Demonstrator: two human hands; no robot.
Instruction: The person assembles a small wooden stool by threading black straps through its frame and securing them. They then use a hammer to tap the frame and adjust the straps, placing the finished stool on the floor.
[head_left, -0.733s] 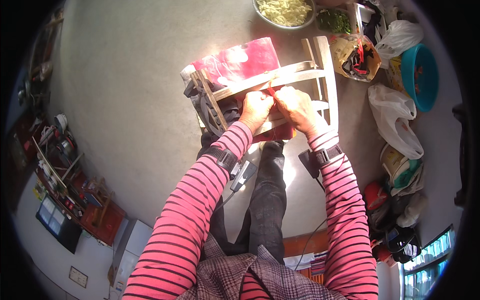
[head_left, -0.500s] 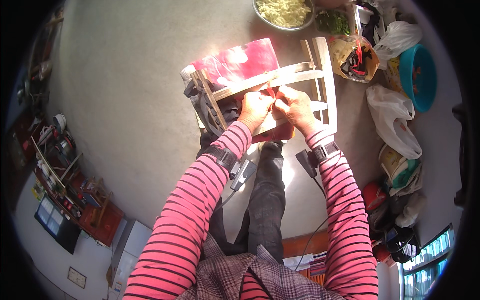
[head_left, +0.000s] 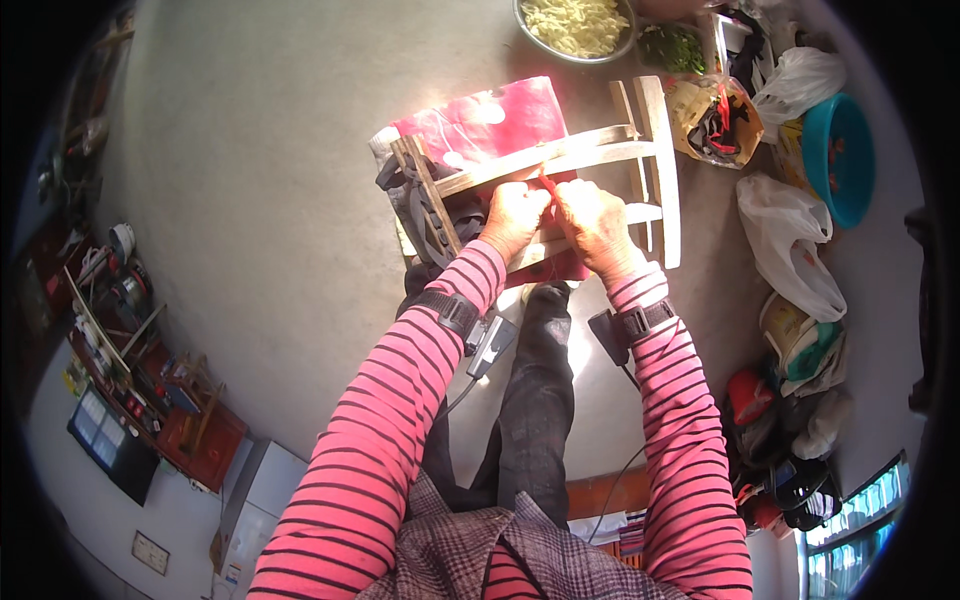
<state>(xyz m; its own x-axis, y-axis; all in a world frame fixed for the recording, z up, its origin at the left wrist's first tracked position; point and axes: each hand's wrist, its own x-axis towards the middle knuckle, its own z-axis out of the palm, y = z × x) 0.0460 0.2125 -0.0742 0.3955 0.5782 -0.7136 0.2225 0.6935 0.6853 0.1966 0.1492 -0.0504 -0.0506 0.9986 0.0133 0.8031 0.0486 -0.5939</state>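
A wooden stool-like frame (head_left: 660, 170) lies in front of me over a red cloth (head_left: 480, 115) with pale spots. Between its slats, my left hand (head_left: 515, 215) and my right hand (head_left: 597, 220) are close together, both closed in a pinch. A thin red strip (head_left: 547, 183), apparently cloth, runs between my fingers, its upper end showing at a curved slat. Just how it is wound or knotted is hidden by my fingers. Dark woven straps (head_left: 408, 195) hang around the frame's left end, left of my left hand. Strong sunlight washes out parts of the wood.
Beyond the frame stands a metal bowl (head_left: 632, 38) of pale shredded food, with leafy greens (head_left: 672, 48) beside it. To the right are a paper bag (head_left: 748, 140) of black and red scraps, a white plastic bag (head_left: 780, 225) and a turquoise basin (head_left: 840, 205).
My right hand has closed and turned over the red strip, fingers now pointing more upward. The strip shows more plainly above my fingers. The whole scene has shifted slightly to the right.
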